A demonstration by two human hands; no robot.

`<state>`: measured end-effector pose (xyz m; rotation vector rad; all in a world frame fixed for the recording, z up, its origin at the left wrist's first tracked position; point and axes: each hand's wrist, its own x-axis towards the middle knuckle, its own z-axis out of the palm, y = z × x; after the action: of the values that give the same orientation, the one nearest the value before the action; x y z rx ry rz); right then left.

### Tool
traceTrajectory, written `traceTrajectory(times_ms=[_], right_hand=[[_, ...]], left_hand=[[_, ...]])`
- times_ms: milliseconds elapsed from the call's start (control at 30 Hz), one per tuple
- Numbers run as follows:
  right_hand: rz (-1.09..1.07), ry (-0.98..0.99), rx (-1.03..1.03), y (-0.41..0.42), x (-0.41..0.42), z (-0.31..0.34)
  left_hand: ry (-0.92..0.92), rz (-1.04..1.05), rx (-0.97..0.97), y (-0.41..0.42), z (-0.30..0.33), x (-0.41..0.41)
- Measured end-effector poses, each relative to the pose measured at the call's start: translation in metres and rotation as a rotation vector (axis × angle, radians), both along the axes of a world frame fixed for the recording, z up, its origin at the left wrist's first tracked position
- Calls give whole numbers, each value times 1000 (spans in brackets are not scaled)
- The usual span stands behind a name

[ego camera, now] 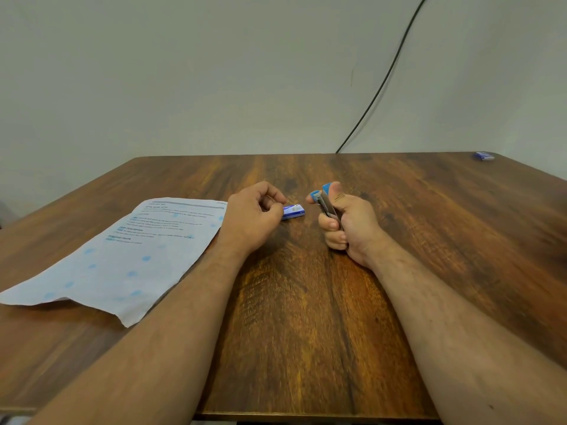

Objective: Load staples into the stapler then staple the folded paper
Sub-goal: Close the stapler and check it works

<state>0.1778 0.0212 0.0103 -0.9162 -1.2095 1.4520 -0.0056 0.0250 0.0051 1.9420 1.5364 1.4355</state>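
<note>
Blue-and-metal stapler [325, 201] upright in right hand's [348, 227] grip

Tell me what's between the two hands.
In the head view, the staple box lies on the table between them, at the left hand's fingertips; bare wood separates it from the right hand gripping the stapler.

Most of the blue-and-metal stapler [325, 201] is buried in the right hand [346, 222], whose curled fingers cover its lower body; whether its staple channel stands open cannot be told. The left hand [256, 214] hides the near end of the small blue cardboard staple box [294, 211] (whether the fingertips pinch it or only touch it is unclear). The print on the white printed paper sheet [122, 256] is too blurred to read. A small blue object [484, 155] at the wooden table's [306, 317] far right corner is too small to identify.
</note>
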Motion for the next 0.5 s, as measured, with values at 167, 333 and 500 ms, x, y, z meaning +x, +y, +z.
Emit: traceTrajectory(times_ms=[167, 333, 500], right_hand=[[15, -15, 32, 2, 0, -2], [-70, -195, 208, 3, -2, -8], [-340, -686, 553, 2, -5, -15]], left_hand=[[-2, 8, 3, -1, 1, 0], [25, 114, -1, 0, 1, 0], [133, 264, -86, 4, 2, -8]])
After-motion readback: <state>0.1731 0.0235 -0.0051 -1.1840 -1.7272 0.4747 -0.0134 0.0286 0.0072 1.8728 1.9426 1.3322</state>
